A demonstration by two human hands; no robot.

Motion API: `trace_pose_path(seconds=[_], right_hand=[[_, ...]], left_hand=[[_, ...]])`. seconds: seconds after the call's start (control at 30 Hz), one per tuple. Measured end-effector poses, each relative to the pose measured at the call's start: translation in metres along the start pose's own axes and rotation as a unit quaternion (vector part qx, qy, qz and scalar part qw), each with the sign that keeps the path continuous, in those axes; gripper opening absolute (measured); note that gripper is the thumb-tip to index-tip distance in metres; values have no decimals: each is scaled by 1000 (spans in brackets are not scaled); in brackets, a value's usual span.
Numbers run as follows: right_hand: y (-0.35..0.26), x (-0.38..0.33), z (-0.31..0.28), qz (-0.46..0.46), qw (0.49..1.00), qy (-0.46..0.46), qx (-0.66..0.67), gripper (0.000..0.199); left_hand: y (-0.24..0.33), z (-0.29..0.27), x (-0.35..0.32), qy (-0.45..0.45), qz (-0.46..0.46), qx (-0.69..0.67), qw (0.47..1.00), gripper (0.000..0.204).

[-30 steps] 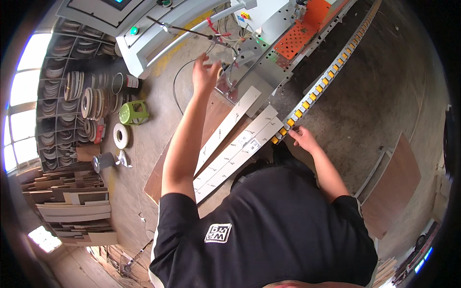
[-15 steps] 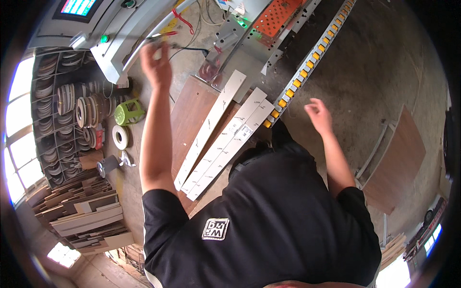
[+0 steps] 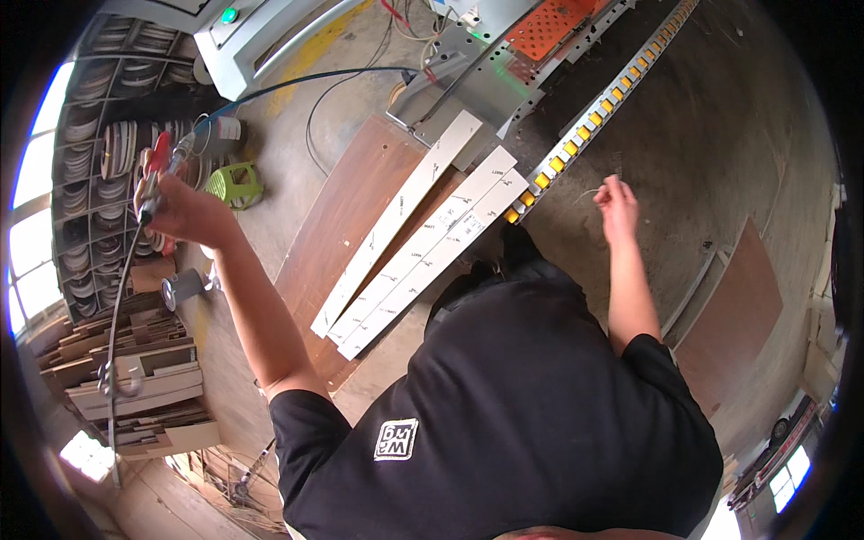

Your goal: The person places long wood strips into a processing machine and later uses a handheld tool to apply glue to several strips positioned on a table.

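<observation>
My left hand (image 3: pixel 184 211) is closed around an air blow gun (image 3: pixel 155 184) with a red lever, held out to the left. A dark blue hose (image 3: pixel 297 79) runs from it to the machine, and a long thin tube (image 3: pixel 113 342) extends toward the lower left. My right hand (image 3: pixel 618 209) hangs in the air at the right, fingers pinched together. Beside its fingertips shows a thin pale strip (image 3: pixel 587 193), too fine to make out well. Between the hands, white printed panel strips (image 3: pixel 427 256) lie on a brown board (image 3: pixel 346 202).
The machine's metal bed (image 3: pixel 441 99) with an orange perforated plate (image 3: pixel 544 27) stands ahead. A rail with yellow rollers (image 3: pixel 583 133) runs off to the far right. At left are a green stool (image 3: pixel 236 184), racked rolls (image 3: pixel 85 162) and stacked boards (image 3: pixel 148 387). A brown panel (image 3: pixel 733 310) leans at right.
My left hand has swung left and down from near the machine, now with the blow gun and its hose stretched out. My right hand has shifted slightly right; the view has turned a little.
</observation>
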State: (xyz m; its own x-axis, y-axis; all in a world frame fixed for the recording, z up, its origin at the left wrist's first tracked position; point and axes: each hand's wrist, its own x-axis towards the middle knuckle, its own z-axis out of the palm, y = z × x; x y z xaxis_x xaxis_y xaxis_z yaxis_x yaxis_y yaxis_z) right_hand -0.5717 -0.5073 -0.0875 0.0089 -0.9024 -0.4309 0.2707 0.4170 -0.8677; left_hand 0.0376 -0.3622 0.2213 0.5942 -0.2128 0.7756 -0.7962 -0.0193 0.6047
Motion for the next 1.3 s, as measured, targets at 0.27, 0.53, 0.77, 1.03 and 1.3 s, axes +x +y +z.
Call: trace_pose_path(seconds=[0.27, 0.53, 0.77, 1.03, 1.3], right_hand=[[-77, -68, 107, -338, 701, -139, -613, 90], [45, -140, 258, -468, 339, -477, -662, 133], [54, -104, 272, -435, 367, -466, -677, 133], [53, -109, 270, -430, 388, -469, -666, 131], [57, -117, 278, -423, 378, -473, -674, 130]], left_hand=[[-43, -54, -45, -233, -41, 19, 971, 33], [-31, -104, -87, -453, 32, 248, 856, 42], [32, -140, -120, -570, -75, 347, 741, 31], [63, -181, -115, -637, -66, 463, 614, 30], [69, -293, -100, -629, -173, 521, 550, 32]])
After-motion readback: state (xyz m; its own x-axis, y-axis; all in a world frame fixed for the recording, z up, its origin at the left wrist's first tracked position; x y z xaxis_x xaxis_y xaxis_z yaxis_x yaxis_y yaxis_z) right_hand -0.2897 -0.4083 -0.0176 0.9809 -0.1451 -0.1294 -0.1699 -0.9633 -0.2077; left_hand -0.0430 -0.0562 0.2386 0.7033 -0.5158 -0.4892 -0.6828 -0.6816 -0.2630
